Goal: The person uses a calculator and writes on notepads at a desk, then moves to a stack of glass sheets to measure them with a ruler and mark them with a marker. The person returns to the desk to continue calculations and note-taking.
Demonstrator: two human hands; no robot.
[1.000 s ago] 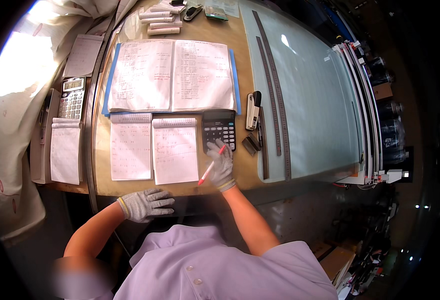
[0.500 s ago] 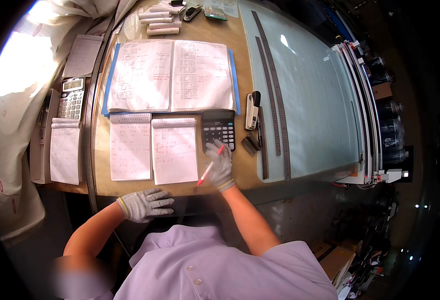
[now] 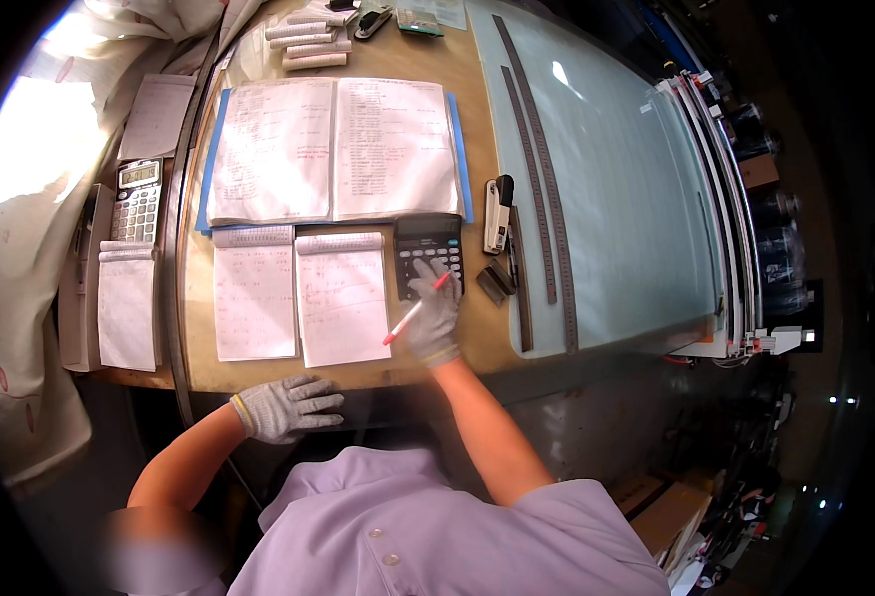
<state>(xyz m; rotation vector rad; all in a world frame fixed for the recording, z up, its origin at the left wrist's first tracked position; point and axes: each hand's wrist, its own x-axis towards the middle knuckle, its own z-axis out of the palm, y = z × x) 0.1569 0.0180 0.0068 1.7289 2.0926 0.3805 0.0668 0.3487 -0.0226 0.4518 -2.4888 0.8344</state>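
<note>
Gloved in grey, my right hand [image 3: 433,313] grips a red-and-white pen [image 3: 412,316] that slants across it. Its fingers reach over the lower keys of a black desk calculator [image 3: 429,238], hiding part of the keypad. My left hand [image 3: 286,408], gloved too, lies with fingers spread at the table's near edge, holding nothing. Two notepads with handwriting lie side by side above it, a left notepad [image 3: 254,298] and a right notepad [image 3: 343,303]. Beyond them an open ledger [image 3: 273,149] in a blue cover spreads its written pages.
Right of the calculator lie a stapler [image 3: 498,214] and a small dark block [image 3: 497,283]. Long metal rulers [image 3: 542,169] rest on the glass sheet [image 3: 626,199]. A silver calculator [image 3: 139,204] and another notepad [image 3: 127,308] sit at left; bundled paper slips [image 3: 313,47] lie at the back.
My right hand has shifted slightly left and up, farther over the calculator's keys, with the pen still in it. My left hand stays in place. The view has shifted slightly.
</note>
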